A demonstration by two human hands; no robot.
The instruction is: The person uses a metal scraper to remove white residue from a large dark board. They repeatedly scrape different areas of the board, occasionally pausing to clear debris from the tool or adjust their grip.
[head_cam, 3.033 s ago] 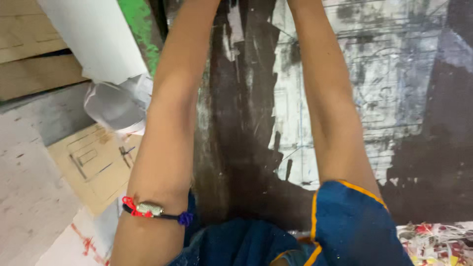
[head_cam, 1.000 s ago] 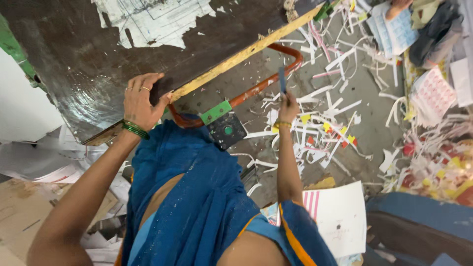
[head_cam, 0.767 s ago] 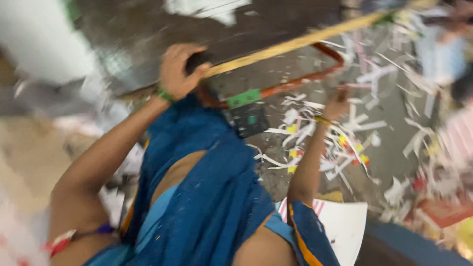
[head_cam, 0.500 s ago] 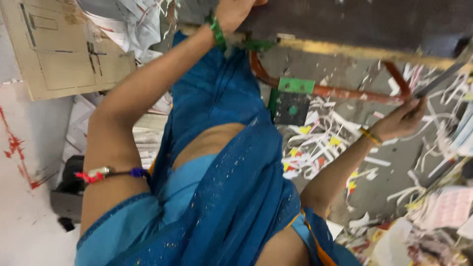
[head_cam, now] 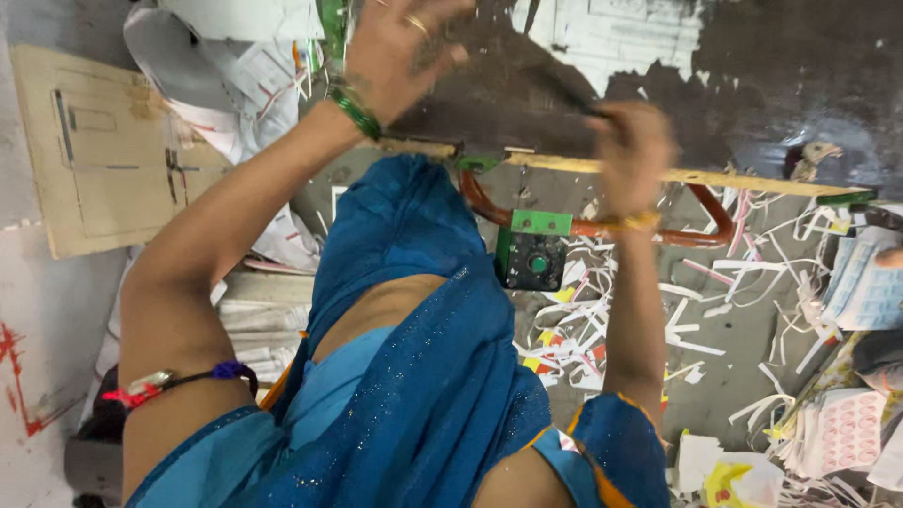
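So both hands are up on a big dark board [head_cam: 752,85], a worn, scratched table-like slab with a pale wooden strip [head_cam: 752,179] along its near edge. The left hand [head_cam: 400,52] lies on top near the corner, fingers [head_cam: 442,19] spread and slightly curled, not clamped on anything as far as I can tell. The right hand [head_cam: 632,150] is at the edge and motion-blurred; its fingers look curled together over the lip, but I can't tell for sure if they're gripping it.

My read: that slab is heavy and stiff, no flex, with a rough surface, so not slippery. The edge strip is the natural place to hold, hands well apart.

Under the edge runs a bent orange pipe frame [head_cam: 705,221] with a green bracket [head_cam: 541,223] and a small dark box [head_cam: 533,263].

No real containers in view, just paper strips [head_cam: 621,320] all over the floor and printed sheets [head_cam: 861,282] stacked loose at the right.
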